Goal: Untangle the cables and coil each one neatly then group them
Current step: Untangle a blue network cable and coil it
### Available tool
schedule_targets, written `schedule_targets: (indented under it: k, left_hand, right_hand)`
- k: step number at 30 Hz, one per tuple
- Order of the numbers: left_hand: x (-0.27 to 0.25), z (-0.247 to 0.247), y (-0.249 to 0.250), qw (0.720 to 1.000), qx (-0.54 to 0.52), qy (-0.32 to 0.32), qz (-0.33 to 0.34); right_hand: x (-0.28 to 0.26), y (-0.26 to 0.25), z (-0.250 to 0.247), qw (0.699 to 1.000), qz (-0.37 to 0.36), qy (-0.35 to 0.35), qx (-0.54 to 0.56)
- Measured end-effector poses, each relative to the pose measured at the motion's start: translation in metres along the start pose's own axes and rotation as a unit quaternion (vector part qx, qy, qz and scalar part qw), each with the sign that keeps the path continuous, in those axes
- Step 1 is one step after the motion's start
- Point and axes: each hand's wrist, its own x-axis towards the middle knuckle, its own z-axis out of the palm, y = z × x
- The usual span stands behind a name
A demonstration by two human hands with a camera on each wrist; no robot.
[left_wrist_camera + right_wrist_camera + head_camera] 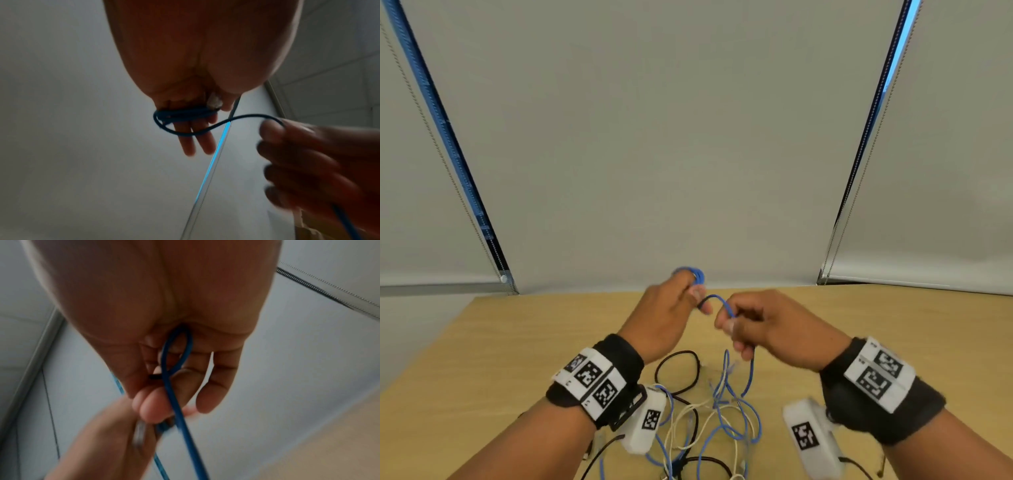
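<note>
A blue cable (717, 301) runs between both hands above the wooden table (517, 342). My left hand (693, 294) has several turns of it wound as a small coil (185, 113) round its straight fingers, and the thumb pins a clear connector (213, 101) against them. My right hand (732, 325) pinches the same cable just right of the coil, and the cable loops through its curled fingers (166, 363). From there the cable drops to a tangle (722, 407) of blue, white and black cables on the table below the wrists.
A black cable loop (678, 371) and white strands (688, 411) lie mixed with blue ones near the table's front edge. Grey roller blinds (688, 137) hang behind the far edge of the table. Bare wood lies to the left and right.
</note>
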Motion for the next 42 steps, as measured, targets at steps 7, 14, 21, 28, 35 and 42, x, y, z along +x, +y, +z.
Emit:
schedule_targets:
  k: [7, 14, 21, 28, 35, 42]
  left_hand:
    - [-0.011, 0.005, -0.001, 0.996, 0.019, -0.081, -0.018]
    - [-0.003, -0.024, -0.033, 0.986, 0.144, 0.062, -0.057]
    - [-0.012, -0.018, -0.038, 0.991, 0.056, -0.056, -0.104]
    - [-0.024, 0.000, 0.014, 0.911, -0.377, -0.159, -0.054]
    - [-0.001, -0.009, 0.038, 0.811, -0.585, -0.008, -0.002]
    - [0.017, -0.012, 0.025, 0.845, -0.494, 0.199, -0.039]
  right_hand:
    - [0.003, -0.002, -0.039, 0.983, 0.000, 0.127, 0.135]
    - [-0.004, 0.027, -0.053, 0.951, 0.131, 0.126, 0.252]
    - [0.006, 0.025, -0.057, 0.968, 0.091, 0.204, -0.111]
    - [0.023, 0.039, -0.050, 0.947, 0.058, 0.253, -0.190]
    - [0.023, 0.051, -0.002, 0.977, 0.013, 0.107, -0.186]
    - [0.006, 0.037, 0.037, 0.989, 0.019, -0.001, -0.147]
